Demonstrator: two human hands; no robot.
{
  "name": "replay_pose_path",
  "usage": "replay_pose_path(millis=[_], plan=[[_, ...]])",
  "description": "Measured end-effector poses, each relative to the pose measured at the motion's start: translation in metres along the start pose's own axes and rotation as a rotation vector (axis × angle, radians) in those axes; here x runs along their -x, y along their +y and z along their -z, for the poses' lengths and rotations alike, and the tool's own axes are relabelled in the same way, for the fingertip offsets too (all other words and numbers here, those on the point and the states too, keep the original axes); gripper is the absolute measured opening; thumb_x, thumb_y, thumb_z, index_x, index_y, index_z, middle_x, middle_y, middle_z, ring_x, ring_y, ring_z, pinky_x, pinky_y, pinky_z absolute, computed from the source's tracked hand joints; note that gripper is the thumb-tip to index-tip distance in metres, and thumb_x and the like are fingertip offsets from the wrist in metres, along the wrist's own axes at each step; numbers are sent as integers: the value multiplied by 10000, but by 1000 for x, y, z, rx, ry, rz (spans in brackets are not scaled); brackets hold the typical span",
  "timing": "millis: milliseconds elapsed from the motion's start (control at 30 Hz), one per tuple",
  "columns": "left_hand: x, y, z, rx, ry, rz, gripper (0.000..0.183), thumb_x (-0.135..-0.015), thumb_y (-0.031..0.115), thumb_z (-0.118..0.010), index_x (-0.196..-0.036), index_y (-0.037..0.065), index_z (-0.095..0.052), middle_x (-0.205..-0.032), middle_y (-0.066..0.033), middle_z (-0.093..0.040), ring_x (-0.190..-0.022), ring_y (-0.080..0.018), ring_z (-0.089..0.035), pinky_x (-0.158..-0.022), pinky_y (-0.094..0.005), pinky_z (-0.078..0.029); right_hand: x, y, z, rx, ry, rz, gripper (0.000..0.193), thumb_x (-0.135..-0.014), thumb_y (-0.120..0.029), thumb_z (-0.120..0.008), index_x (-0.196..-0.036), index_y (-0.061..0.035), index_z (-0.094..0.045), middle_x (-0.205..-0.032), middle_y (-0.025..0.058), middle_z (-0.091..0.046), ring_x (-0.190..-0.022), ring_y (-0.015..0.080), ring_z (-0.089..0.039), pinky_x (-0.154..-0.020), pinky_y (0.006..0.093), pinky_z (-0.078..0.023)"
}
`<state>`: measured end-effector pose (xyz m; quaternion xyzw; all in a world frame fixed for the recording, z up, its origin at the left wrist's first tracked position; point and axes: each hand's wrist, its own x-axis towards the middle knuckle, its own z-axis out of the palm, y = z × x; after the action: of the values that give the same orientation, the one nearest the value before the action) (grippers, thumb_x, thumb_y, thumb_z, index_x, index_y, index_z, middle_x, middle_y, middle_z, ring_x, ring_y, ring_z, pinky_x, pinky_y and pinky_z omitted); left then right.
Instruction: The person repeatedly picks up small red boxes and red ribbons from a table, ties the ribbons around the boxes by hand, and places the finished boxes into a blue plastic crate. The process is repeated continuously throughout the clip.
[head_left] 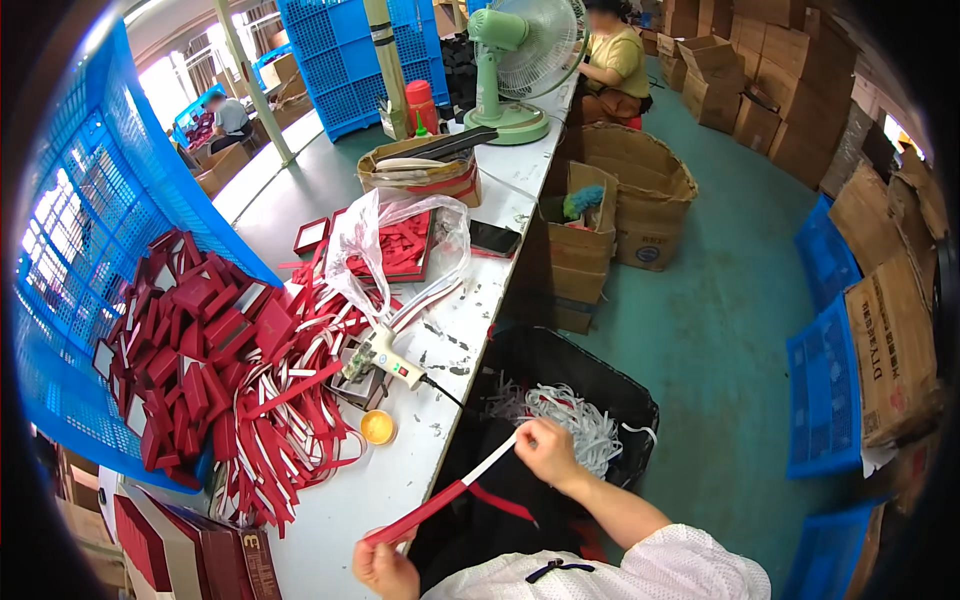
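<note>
My left hand (386,572) pinches one end of a red strip (425,513) near the table's front edge. Up and to the right, my right hand (547,452) grips the white backing strip (490,460), which is partly peeled off the red one. Where the two separate, the red strip's loose end hangs down to the right. A heap of red strips with white backing (290,430) lies on the table to the left. Below my right hand, a black bin (640,400) holds curled white strips (575,415).
A blue crate (60,400) lies tipped with small red boxes (200,330) spilling out. A heat-gun-like tool (390,360) and a yellow pot (378,427) are on the white table (410,460). Farther off are a green fan (500,70), cartons (635,200) and a person (615,60).
</note>
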<state>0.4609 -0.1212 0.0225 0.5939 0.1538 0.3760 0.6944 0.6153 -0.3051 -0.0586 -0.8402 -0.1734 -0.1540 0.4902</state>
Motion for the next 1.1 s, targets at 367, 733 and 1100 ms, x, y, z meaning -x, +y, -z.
replay_pose_path(millis=[367,733,1100], plan=[[-39,147,61,1158,-377,-69,266,-837,81,-392,-584,122,-322,-521,18,-379,-411,-40,-347,-342,-151,-239,47,206,15,719,-244,-400,114,-631,-132,-525,-676,-30,-550,-698,158,-577,-691,340,-560,-605,429,-441],[-33,115,-12,256,-743,430,170,-819,50,-431,-862,-72,-542,-767,-101,-520,-690,-134,-512,-597,-237,-405,-47,-55,24,-263,-261,87,302,-754,-236,-548,-916,20,-548,-845,148,-567,-748,274,-550,-669,317,-439],[-93,58,-23,-238,-846,-82,298,-736,59,-579,-1024,15,-518,-881,-80,-541,-830,-164,-512,-726,-282,-410,-41,-132,47,-784,-270,223,30,-714,-37,-521,-707,-16,-541,-578,88,-553,-503,197,-517,-468,276,-413]])
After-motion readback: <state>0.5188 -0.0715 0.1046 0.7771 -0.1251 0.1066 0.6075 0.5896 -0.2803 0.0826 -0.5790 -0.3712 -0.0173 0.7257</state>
